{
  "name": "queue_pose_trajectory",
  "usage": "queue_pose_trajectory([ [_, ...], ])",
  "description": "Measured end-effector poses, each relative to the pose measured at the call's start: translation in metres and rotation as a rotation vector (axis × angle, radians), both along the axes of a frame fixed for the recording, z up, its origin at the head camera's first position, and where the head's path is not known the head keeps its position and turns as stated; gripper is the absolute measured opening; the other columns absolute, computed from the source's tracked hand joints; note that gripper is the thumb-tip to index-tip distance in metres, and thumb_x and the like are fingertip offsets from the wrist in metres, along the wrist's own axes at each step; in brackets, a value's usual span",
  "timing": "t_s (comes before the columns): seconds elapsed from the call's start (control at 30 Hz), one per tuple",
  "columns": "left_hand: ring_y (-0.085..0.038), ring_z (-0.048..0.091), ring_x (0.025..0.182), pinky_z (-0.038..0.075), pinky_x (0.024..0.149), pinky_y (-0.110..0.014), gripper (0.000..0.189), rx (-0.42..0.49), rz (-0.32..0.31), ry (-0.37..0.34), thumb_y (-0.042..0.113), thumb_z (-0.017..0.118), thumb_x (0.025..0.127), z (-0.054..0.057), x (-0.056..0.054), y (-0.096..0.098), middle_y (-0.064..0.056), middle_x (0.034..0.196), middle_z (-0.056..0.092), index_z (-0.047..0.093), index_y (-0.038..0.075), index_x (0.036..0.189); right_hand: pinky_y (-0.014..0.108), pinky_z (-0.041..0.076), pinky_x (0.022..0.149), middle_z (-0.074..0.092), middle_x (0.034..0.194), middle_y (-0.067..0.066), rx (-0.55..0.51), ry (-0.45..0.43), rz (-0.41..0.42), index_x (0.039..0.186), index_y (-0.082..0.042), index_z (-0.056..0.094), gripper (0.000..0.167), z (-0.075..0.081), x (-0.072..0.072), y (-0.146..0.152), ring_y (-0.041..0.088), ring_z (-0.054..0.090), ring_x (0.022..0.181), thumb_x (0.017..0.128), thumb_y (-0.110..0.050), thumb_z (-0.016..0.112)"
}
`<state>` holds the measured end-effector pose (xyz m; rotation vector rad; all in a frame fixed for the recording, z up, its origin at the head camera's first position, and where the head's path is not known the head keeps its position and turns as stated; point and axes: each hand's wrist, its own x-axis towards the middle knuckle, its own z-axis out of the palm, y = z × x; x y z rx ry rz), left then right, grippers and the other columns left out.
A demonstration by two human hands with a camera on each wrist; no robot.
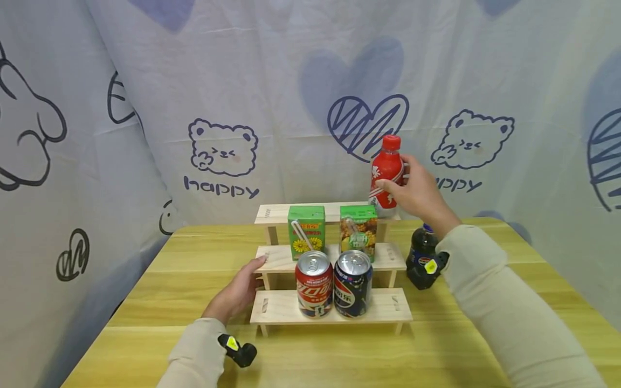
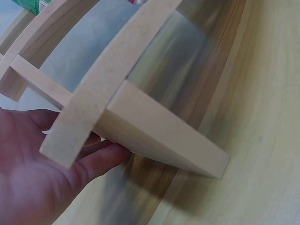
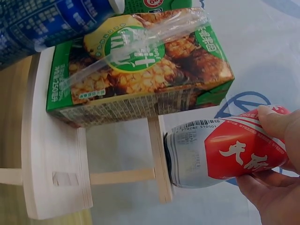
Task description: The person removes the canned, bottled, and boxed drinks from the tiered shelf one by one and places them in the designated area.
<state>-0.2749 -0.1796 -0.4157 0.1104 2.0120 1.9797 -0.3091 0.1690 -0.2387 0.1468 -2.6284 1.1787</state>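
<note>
A three-tier wooden step rack (image 1: 278, 313) stands on the table. My left hand (image 1: 237, 293) grips its left side at the middle step, with fingers (image 2: 105, 161) reaching under the step beside a leg. At the top step's right end, my right hand (image 1: 419, 188) holds a red-labelled plastic bottle (image 1: 386, 175) by its upper body, thumb in front. The bottle is upright, its base right at the step (image 3: 161, 164). On the middle step are two green juice boxes with straws, one yellow-flowered (image 1: 307, 231), one pineapple (image 1: 358, 231). The bottom step carries a red cola can (image 1: 314, 285) and a dark blue Pepsi can (image 1: 352, 285).
A dark Pepsi bottle (image 1: 422, 258) with a blue cap stands on the table right of the rack, partly behind my right wrist. Behind the wood-grain table (image 1: 160, 302) hangs a pale curtain (image 1: 281, 70) with bear and heart drawings.
</note>
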Motion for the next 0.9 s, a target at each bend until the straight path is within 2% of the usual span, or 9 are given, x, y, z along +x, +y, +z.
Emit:
queue_pose_trajectory([
  [0.17, -0.045, 0.031, 0.131, 0.031, 0.105, -0.056, 0.070, -0.008, 0.005, -0.004, 0.053, 0.033, 0.094, 0.000, -0.001, 0.000, -0.025, 0.145, 0.027, 0.018, 0.011, 0.148, 0.052, 0.045, 0.095, 0.043, 0.136, 0.023, 0.011, 0.005, -0.020, 0.149, -0.006, 0.017, 0.077, 0.000, -0.001, 0.004, 0.038, 0.048, 0.116, 0.090, -0.026, 0.064],
  [0.4, -0.044, 0.033, 0.130, 0.033, 0.104, -0.054, 0.074, -0.044, -0.019, 0.013, 0.057, 0.030, 0.094, -0.001, -0.002, -0.001, -0.027, 0.142, 0.028, 0.015, 0.009, 0.147, 0.053, 0.046, 0.093, 0.044, 0.134, 0.022, 0.015, -0.001, -0.037, 0.149, -0.006, 0.019, 0.078, 0.001, -0.001, 0.012, 0.038, 0.049, 0.113, 0.089, -0.028, 0.065],
  [0.63, -0.045, 0.032, 0.131, 0.031, 0.105, -0.056, 0.067, -0.017, 0.005, -0.001, 0.052, 0.032, 0.094, 0.000, -0.002, 0.000, -0.025, 0.143, 0.029, 0.019, 0.012, 0.147, 0.053, 0.047, 0.092, 0.045, 0.133, 0.023, 0.029, 0.012, -0.070, 0.148, -0.005, 0.021, 0.079, 0.001, 0.002, 0.018, 0.039, 0.050, 0.114, 0.088, -0.029, 0.066],
  [0.9, -0.045, 0.031, 0.132, 0.030, 0.106, -0.056, 0.066, -0.021, -0.005, -0.008, 0.052, 0.031, 0.095, 0.001, 0.001, -0.001, -0.025, 0.145, 0.027, 0.018, 0.013, 0.148, 0.053, 0.049, 0.089, 0.045, 0.132, 0.024, 0.021, 0.038, -0.077, 0.147, -0.003, 0.021, 0.079, 0.000, 0.007, 0.028, 0.039, 0.050, 0.113, 0.088, -0.032, 0.065],
])
